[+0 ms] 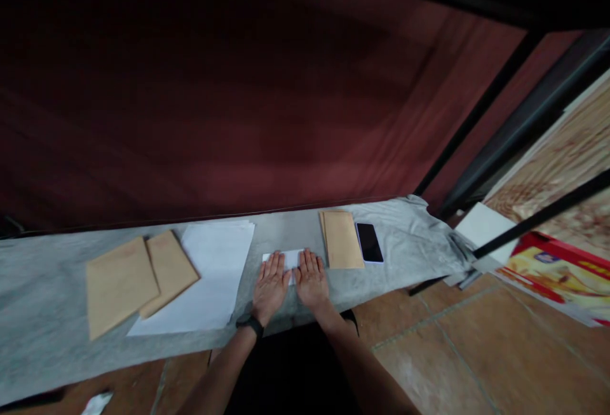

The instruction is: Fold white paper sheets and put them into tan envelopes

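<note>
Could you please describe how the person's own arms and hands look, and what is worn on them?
The left hand and the right hand wear no gloves, and no ring is visible. The left wrist carries a black band, perhaps a watch or a tracker. The left forearm and the right forearm show no sleeves.

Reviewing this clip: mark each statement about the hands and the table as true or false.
1. The left hand and right hand lie flat on a folded white paper. True.
2. A black phone lies beside a stack of brown envelopes. True.
3. The phone lies left of the hands. False: it lies to their right.
4. The right hand holds a pen. False: it is open, palm down, gripping nothing.
5. The left wrist wears a black band. True.
</note>
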Demonstrator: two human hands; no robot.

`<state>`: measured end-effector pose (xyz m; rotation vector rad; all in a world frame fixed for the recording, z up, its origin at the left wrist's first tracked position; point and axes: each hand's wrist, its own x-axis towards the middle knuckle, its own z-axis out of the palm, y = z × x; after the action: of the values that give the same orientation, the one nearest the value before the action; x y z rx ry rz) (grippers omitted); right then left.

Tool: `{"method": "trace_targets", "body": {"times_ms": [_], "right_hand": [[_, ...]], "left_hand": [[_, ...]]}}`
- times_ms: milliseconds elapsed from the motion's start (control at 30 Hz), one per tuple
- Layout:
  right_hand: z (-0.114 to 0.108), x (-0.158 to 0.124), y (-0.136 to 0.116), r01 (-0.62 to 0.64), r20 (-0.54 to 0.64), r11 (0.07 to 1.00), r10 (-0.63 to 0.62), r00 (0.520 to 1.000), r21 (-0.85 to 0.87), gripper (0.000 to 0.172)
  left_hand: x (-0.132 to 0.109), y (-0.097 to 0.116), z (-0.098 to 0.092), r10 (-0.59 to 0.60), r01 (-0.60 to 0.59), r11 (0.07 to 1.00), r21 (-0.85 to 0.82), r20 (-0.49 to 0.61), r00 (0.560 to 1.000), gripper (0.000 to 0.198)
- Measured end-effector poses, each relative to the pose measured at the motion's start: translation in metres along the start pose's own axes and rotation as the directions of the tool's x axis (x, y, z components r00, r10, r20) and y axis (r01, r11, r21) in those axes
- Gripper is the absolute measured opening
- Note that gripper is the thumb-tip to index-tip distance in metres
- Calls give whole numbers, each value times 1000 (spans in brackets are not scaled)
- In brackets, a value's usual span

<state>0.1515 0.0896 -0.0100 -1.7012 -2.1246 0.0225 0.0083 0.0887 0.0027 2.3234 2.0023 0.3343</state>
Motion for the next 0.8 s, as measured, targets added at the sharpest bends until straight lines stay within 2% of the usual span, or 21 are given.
{"method": "trace_targets", "body": {"times_ms": [133, 267, 433, 567, 667, 800], "right_hand": [[-4, 2, -2, -13, -27, 1000, 13, 1000, 3, 51], [-14, -3, -4, 6, -4, 1000, -6, 1000, 31, 49], [-20, -37, -3, 87, -37, 994, -85, 996, 61, 50], [-23, -61, 7, 141, -79, 987, -135, 988, 80, 53], [-32, -59, 18, 168, -35, 980, -165, 986, 109, 48], [-42, -38, 25, 184, 70, 970, -197, 978, 157, 39]], "left_hand": [[-6, -12, -2, -22, 22, 999, 36, -13, 1000, 62], [-7, -10, -4, -21, 22, 997, 68, -12, 1000, 62], [-7, -8, -9, 11, -10, 995, 96, -20, 1000, 67], [-8, -7, -13, 17, -17, 992, 128, -3, 1000, 75], [-8, -6, -13, 13, -14, 990, 141, 9, 1000, 77], [-8, -6, -12, 13, -14, 991, 137, 7, 1000, 77]]}}
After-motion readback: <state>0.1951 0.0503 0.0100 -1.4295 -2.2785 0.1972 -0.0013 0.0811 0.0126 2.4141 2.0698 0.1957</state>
